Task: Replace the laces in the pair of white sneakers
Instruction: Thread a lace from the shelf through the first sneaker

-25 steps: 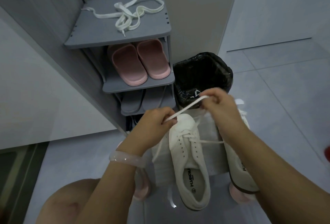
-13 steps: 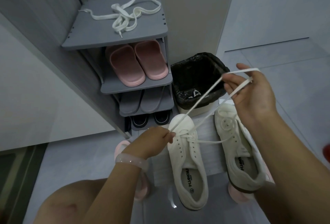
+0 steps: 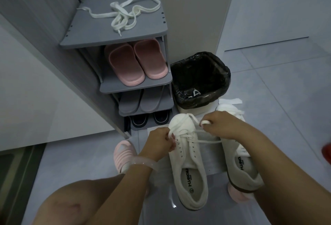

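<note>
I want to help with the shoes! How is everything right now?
Left sneaker: partly laced.
Right sneaker: behind right arm, lacing hidden.
Left hand: pinching lace.
Right hand: gripping lace.
Loose laces: tangled on the rack's top shelf.
Bin: lined, open.

shelf top (image 3: 143, 31): loose white laces (image 3: 125, 12) | floor (image 3: 268, 85): white sneakers (image 3: 188, 162), lined bin (image 3: 200, 79)

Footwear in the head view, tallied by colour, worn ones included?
White sneakers: 2
Pink slippers on the rack: 2
Pink slippers worn: 2
Grey slippers: 2
Black shoes: 2
Total: 10
</note>
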`<state>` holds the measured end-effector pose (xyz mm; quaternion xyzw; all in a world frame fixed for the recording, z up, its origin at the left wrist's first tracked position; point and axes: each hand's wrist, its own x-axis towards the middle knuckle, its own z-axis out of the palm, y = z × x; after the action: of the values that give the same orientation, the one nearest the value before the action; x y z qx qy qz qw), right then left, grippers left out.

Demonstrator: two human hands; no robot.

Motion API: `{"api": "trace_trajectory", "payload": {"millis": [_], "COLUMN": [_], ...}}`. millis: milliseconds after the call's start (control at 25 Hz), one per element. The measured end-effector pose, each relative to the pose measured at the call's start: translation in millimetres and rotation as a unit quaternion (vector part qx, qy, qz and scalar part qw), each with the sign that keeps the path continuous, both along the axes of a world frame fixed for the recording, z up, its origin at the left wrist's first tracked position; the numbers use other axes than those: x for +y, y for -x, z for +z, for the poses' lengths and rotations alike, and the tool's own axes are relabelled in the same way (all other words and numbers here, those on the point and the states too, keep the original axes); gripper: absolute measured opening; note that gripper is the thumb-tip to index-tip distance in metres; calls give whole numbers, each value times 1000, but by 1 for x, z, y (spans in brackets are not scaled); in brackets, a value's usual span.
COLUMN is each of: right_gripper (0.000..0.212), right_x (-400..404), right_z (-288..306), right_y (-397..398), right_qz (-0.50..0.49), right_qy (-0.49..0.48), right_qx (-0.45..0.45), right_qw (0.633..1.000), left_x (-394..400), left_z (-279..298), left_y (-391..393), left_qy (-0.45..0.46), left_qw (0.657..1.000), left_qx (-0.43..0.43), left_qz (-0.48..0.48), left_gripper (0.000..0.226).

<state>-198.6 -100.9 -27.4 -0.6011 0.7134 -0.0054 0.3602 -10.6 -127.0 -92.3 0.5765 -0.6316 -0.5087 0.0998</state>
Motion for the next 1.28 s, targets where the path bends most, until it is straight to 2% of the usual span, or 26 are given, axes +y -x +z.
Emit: {"api": "trace_trajectory", "payload": {"millis": [80, 160, 280, 400, 520, 600, 720, 840, 920, 960, 1040, 1160, 1280], "right_gripper": [45, 54, 42, 33, 33, 34, 32, 29, 26, 24, 16, 17, 19], "right_x": [2, 2, -1, 3, 12, 15, 13, 12, 11, 10, 9, 7, 3], "right_z": [-5, -12, -22, -31, -49, -62, -81, -89, -94, -95, -99, -103, -95], "right_y": [-3, -6, -13, -26, -42, -46, -43, -45, -48, -50, -52, -54, -45], "right_qz": [20, 19, -15, 41, 139, 116, 41, -2, -39, -56, -79, -70, -126], "right_qy": [-9, 26, 145, 206, 157, 114, 98, 99, 99, 100, 107, 101, 119], "right_qx": [31, 56, 88, 103, 118, 74, -36, -66, -66, -64, -68, -53, -90], "right_qw": [999, 998, 985, 972, 971, 984, 994, 993, 992, 991, 989, 991, 981], "left_x": [2, 0, -1, -3, -1, 3, 3, 4, 4, 4, 4, 3, 4], "left_z": [-7, -11, -14, -16, -14, -14, -18, -25, -29, -28, -21, -12, -14], "left_y": [2, 2, 1, 3, 10, 12, 11, 7, 5, 6, 8, 9, 7], "left_qy": [38, 109, 186, 238, 280, 286, 229, 47, -79, -114, -138, -126, -87], "left_qw": [999, 991, 971, 950, 922, 918, 958, 996, 984, 977, 980, 990, 994], "left_qx": [-16, -79, -137, -172, -218, -219, -145, -40, 44, 69, 80, 43, -29], "left_qz": [14, -16, -56, -103, -158, -166, -94, 71, 155, 165, 122, 48, 52], "left_gripper": [23, 16, 33, 15, 16, 16, 17, 33, 27, 24, 18, 12, 17]}}
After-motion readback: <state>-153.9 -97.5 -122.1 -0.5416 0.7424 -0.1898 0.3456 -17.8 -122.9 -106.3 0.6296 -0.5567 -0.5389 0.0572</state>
